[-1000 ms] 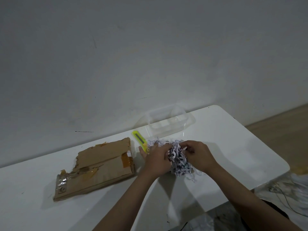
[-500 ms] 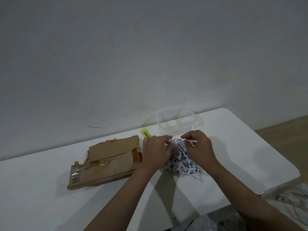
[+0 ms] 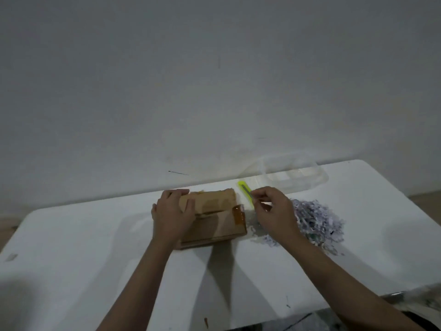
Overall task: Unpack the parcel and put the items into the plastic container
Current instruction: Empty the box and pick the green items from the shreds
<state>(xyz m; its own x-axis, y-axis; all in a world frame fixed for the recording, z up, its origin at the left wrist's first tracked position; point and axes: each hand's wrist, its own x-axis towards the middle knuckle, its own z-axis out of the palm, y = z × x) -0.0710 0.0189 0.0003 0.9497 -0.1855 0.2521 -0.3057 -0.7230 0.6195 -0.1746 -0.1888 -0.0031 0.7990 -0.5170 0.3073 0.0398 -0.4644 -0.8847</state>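
The torn brown cardboard parcel (image 3: 214, 218) lies on the white table (image 3: 71, 247), a little left of centre. My left hand (image 3: 173, 215) grips its left end, fingers over the far edge and thumb on top. My right hand (image 3: 274, 211) hovers just right of the parcel with loosely curled fingers and nothing visible in them. Behind that hand, a pile of shredded white and purple paper (image 3: 317, 220) rests on the table. The clear plastic container (image 3: 293, 173) stands at the back right, against the wall.
A yellow box cutter (image 3: 244, 191) lies between the parcel and the container, close to my right fingertips. A grey wall runs along the table's far edge. The table's right edge drops to a wooden floor, and cables lie at the lower right.
Both hands have let go of the shredded paper, which now lies as a pile on the table. My left hand moved left onto the parcel. My right hand drew left, off the pile.
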